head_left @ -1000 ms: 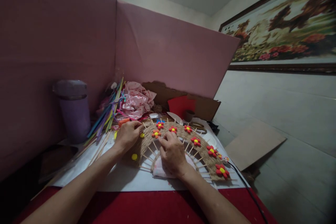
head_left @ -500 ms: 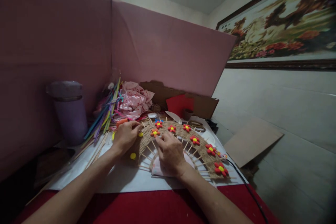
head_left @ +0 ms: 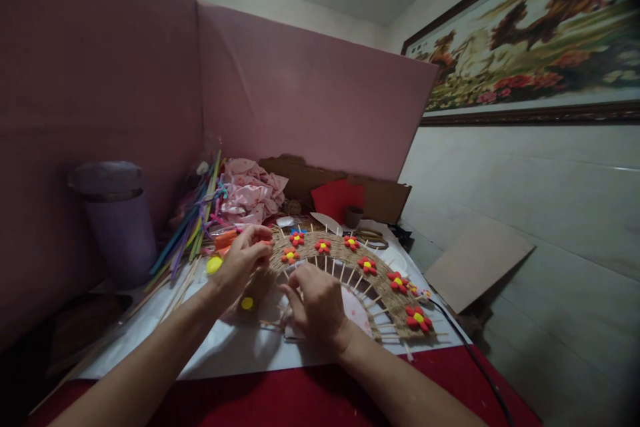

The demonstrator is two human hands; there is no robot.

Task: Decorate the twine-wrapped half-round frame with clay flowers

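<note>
A woven twine arch (head_left: 387, 290) with thin sticks along its edges lies on white paper. Several red flowers (head_left: 367, 265) with yellow centres and one orange flower (head_left: 290, 254) sit on it. At the arch's left side, my left hand (head_left: 246, 257) has its fingers curled near something orange; what they hold is too small to tell. My right hand (head_left: 315, 300) is over the arch's inner edge, fingers bent and thumb below them, with any held item hidden. A yellow disc (head_left: 247, 303) rests on the arch's lower left, and a yellow lump (head_left: 214, 265) is left of my left hand.
Colourful pipe cleaners (head_left: 200, 213) and crumpled pink fabric (head_left: 253, 190) are at the back left, beside a purple container (head_left: 120, 230). Scissors (head_left: 371, 236) and a small brown cup (head_left: 353, 216) stand behind the arch. A black cable (head_left: 470, 347) runs along the right edge.
Both hands have shifted, my right hand lower and slightly left, off the orange flower. My left hand has turned, its fingers now curled inward. The view has moved slightly.
</note>
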